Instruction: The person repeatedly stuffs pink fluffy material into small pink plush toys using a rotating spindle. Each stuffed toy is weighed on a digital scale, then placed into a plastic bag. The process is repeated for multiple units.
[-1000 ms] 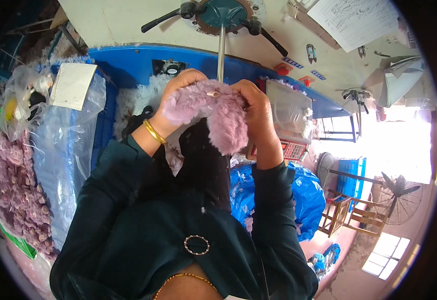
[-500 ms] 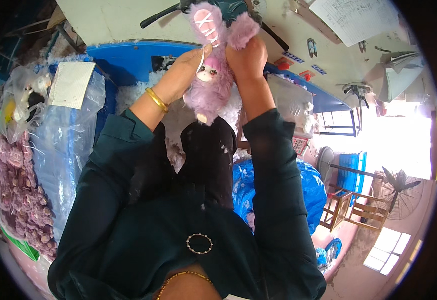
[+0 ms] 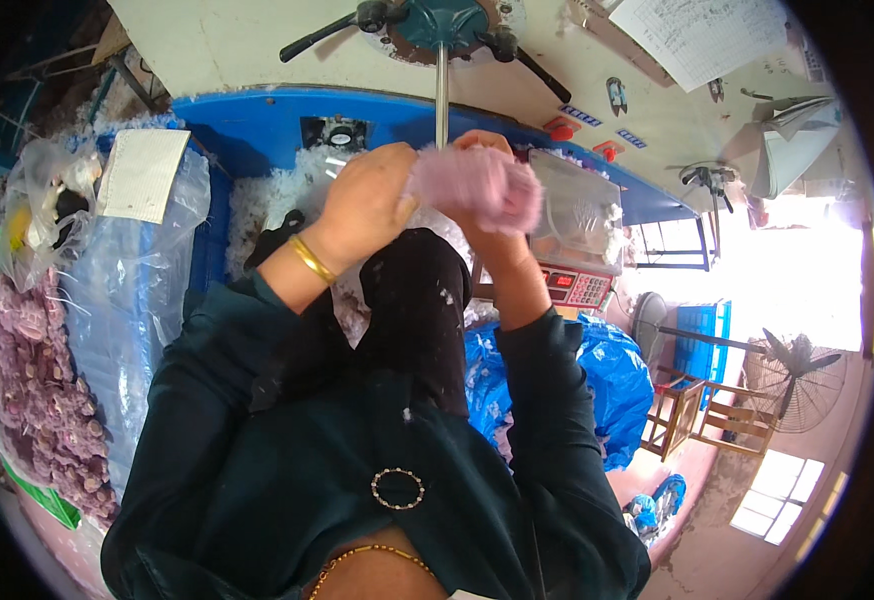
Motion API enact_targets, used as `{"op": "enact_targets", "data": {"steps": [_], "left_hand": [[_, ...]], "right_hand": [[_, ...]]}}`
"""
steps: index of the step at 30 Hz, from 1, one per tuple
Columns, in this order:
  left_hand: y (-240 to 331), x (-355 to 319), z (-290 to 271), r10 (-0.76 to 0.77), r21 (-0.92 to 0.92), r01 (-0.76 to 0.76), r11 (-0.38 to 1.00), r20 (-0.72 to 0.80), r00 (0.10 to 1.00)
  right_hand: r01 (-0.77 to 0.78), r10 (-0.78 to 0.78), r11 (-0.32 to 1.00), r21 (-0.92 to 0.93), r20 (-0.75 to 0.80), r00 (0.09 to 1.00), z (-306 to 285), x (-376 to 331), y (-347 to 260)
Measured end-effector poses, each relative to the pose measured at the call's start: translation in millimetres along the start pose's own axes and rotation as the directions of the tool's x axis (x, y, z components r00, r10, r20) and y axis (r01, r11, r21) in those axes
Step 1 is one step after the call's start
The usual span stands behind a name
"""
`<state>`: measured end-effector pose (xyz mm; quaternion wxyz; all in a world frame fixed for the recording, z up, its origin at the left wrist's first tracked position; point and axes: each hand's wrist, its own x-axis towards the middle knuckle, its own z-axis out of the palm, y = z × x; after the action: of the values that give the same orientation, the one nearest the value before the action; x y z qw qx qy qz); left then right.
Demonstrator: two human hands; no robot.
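A pink-purple furry plush toy (image 3: 472,187) is between my hands, smeared by motion, its face out of sight. My left hand (image 3: 365,205), with a gold bangle at the wrist, has its fingers curled at the toy's left end. Behind and under the fur, my right hand (image 3: 497,235) grips the other side, some fingers showing above it. Just past the hands, a bare metal tube (image 3: 442,95) points toward me from a dark green machine head (image 3: 442,22) with two black-handled levers.
White fluff (image 3: 262,205) fills the blue-edged bin (image 3: 247,105) ahead. At left, a plastic bag (image 3: 42,390) holds several pink plush pieces beside a paper pad (image 3: 144,175). Rightward are a red scale (image 3: 567,283), a blue sack (image 3: 607,390) and a fan (image 3: 792,380).
Both hands have come down toward me with the plush toy, away from the machine head. The toy has turned from upright to sideways, and the metal tube is now uncovered.
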<state>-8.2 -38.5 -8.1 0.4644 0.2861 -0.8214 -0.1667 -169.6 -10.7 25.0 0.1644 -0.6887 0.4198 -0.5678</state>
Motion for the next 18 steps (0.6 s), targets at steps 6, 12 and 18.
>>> {"op": "enact_targets", "data": {"steps": [6, 12, 18], "left_hand": [[32, 11, 16, -0.177, 0.146, 0.187, 0.971, -0.076, 0.981], [44, 12, 5, -0.228, 0.107, 0.245, 0.964, -0.152, 0.962], [36, -10, -2, -0.285, -0.127, 0.271, 0.954, -0.109, 0.952]], "right_hand": [[-0.495, 0.541, 0.841, 0.219, -0.370, 0.755, 28, 41, 17], [-0.590, 0.473, 0.779, -0.213, -0.419, 0.775, 25, 73, 49], [-0.543, 0.459, 0.807, -0.234, -0.331, 0.824, 23, 30, -6]]}}
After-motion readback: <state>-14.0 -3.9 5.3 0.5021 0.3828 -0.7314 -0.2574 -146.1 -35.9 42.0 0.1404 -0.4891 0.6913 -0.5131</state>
